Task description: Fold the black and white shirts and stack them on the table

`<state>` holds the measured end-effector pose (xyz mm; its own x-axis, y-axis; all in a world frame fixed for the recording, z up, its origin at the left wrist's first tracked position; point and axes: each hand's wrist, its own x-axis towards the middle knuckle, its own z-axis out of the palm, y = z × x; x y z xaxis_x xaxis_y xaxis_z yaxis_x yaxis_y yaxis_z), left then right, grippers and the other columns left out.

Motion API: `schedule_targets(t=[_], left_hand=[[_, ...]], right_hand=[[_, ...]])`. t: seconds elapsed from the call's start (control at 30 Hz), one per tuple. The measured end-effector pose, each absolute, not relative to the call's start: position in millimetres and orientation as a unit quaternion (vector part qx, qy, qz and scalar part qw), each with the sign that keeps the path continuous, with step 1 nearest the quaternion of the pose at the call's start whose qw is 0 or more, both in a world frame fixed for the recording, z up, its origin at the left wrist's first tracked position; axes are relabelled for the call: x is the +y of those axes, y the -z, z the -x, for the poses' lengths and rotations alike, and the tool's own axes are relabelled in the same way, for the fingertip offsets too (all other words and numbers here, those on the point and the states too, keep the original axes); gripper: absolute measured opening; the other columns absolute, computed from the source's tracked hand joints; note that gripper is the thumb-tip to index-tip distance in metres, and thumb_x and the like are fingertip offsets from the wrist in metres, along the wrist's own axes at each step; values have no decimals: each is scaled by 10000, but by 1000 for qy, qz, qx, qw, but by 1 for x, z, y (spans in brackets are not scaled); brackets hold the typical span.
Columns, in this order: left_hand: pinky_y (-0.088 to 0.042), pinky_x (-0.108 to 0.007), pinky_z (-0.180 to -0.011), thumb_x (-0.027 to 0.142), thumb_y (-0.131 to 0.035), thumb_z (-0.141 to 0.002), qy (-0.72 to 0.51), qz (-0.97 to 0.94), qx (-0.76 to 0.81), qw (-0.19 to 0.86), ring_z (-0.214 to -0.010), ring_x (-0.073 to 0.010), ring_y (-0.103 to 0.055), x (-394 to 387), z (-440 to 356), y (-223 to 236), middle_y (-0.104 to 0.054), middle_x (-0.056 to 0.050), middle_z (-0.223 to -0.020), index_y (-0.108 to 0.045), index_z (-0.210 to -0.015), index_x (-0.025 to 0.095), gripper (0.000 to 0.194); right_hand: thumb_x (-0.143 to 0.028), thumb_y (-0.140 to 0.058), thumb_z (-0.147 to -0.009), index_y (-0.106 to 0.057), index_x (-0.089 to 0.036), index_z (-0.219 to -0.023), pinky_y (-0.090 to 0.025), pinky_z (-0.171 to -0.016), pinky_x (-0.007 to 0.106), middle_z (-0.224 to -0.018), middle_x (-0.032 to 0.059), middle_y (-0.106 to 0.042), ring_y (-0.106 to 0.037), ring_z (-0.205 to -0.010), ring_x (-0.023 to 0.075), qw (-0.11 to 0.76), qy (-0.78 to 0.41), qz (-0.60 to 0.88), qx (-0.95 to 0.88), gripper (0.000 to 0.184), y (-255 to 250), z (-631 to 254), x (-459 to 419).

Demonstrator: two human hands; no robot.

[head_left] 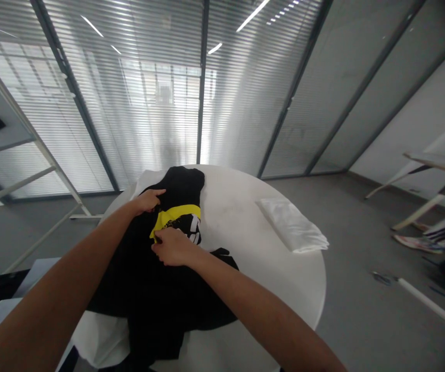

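Observation:
A black garment (185, 186) with a yellow band and a white print is spread over the round white table (241, 217), partly folded over itself. Its lower part hangs past the near edge. On the garment's left side rests my left hand (148, 200), index finger stretched out over the black cloth; its other fingers are partly hidden. My right hand (174, 247) is closed in a pinch on the garment at the yellow part's near corner, just below my left hand.
A folded white cloth (292, 225) lies on the table's right side. White fabric (104, 338) hangs at the near left. A whiteboard frame (40, 144) stands left, glass partitions with blinds behind. At right are another table (439, 164), a person's foot (418, 243) and a white pole (431, 305).

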<state>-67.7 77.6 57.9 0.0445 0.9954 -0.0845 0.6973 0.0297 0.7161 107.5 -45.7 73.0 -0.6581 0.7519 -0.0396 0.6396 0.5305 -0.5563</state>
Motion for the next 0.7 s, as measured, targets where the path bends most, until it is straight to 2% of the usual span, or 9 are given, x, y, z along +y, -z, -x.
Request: schedule_targets(t=[0.1,0.2,0.27,0.33,0.4,0.47,0.53,0.63,0.7], left_hand=[[-328,-187,-421,130,-521,-793,-238,-658,636,323,-396,-87,-390,82,76,-55,-457,51,-481,-374,-1480,149,702],[-437,-221,-524,153,-526,-792,-212,-687,646,255,-507,-124,-528,89,80,-50,-605,-2,-614,-377,-1475,136,699],[-510,-271,-731,167,-543,-774,-191,-713,648,188,-789,-188,-646,92,80,-43,-708,-66,-890,-421,-1448,144,685],[-460,-320,-958,185,-561,-758,-180,-732,647,114,-1124,-247,-586,93,79,-34,-663,-104,-1195,-469,-1410,147,660],[-398,-369,-1051,217,-570,-762,-173,-726,664,51,-1277,-292,-484,90,76,-27,-577,-141,-1336,-447,-1415,130,670],[-443,-421,-999,278,-567,-789,-165,-682,712,34,-1234,-338,-524,85,72,-26,-567,-219,-1318,-373,-1437,75,706],[-531,-437,-824,379,-541,-824,-149,-616,768,94,-1027,-357,-646,79,68,-32,-626,-276,-1178,-345,-1414,10,723],[-542,-391,-557,523,-516,-826,-89,-551,793,245,-706,-328,-689,71,64,-47,-691,-254,-908,-516,-1237,-10,673],[-521,-351,-489,526,-579,-780,-70,-547,779,298,-651,-303,-678,67,62,-54,-696,-216,-851,-607,-1091,34,583]], right_hand=[[-211,-503,-849,-599,-169,-789,-434,-649,230,-776,41,-682,-640,-766,154,95,-272,393,-873,121,-74,-105,-46],[-162,-509,-844,-616,-172,-789,-420,-639,209,-774,10,-682,-631,-736,128,86,-309,353,-879,121,-75,-106,-48],[-190,-518,-860,-639,-171,-798,-425,-636,206,-771,3,-680,-626,-714,123,77,-342,329,-877,137,-72,-108,-50],[-236,-531,-878,-673,-161,-878,-440,-645,213,-789,14,-684,-624,-700,125,75,-378,313,-868,160,-69,-111,-51],[-287,-555,-886,-676,-148,-1046,-460,-663,219,-840,33,-696,-630,-709,128,78,-426,292,-853,244,-68,-116,-51],[-329,-569,-888,-638,-158,-1183,-478,-675,217,-934,49,-703,-646,-744,128,77,-489,264,-828,348,-71,-127,-45],[-349,-562,-893,-640,-183,-1184,-486,-655,206,-1030,54,-696,-660,-776,127,70,-551,256,-791,344,-78,-144,-33],[-329,-568,-880,-658,-180,-1082,-466,-569,189,-1038,65,-694,-656,-729,125,114,-580,359,-722,267,-83,-174,-3],[-310,-568,-872,-644,-162,-1044,-470,-560,202,-1014,79,-689,-636,-690,122,194,-560,466,-657,239,-76,-192,20]])
